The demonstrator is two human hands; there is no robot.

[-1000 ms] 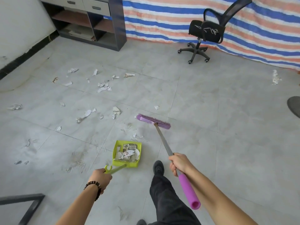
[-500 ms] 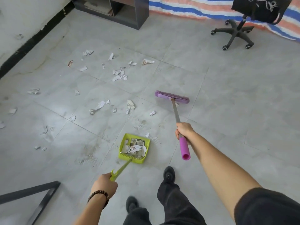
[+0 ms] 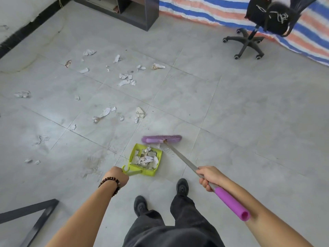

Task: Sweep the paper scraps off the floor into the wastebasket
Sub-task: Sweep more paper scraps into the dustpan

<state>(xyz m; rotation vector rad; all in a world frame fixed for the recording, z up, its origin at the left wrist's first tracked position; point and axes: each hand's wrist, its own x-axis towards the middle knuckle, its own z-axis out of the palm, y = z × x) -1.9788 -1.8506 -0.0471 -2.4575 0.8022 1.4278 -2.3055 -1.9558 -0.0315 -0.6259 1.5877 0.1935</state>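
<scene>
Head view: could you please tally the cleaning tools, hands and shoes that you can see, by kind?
broom: 1
dustpan: 1
hands: 2, the left hand and the right hand
shoes: 2
Total: 6

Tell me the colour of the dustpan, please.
The dustpan is lime green, seen in the head view.

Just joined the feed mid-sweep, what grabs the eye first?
The lime-green dustpan, holding torn paper, sits just ahead of the feet, its handle gripped by the left hand. The right hand holds the purple broom, head at the pan's mouth. White paper scraps litter the tiles beyond, upper left.
</scene>
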